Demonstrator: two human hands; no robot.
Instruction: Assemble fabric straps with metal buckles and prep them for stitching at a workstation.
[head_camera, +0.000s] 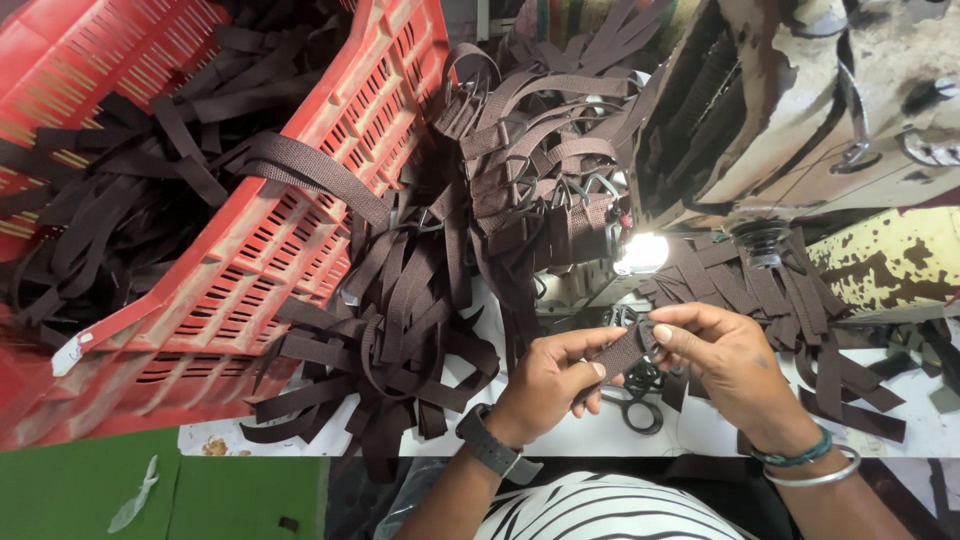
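While both hands meet at lower centre of the frame, a short brown webbing strap (618, 355) runs diagonally, lower left to upper right. The left hand (548, 383) pinches its lower end, and the right hand (725, 355) pinches the upper end at a metal ring (643, 330), fingers curled, above black scissors (638, 400).

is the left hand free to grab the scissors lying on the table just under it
Probably not right away: the left hand and right hand both pinch a brown strap. The scissors lie uncovered, close below.

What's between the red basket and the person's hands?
In the head view, a heap of brown straps lies between the red basket and the left hand.
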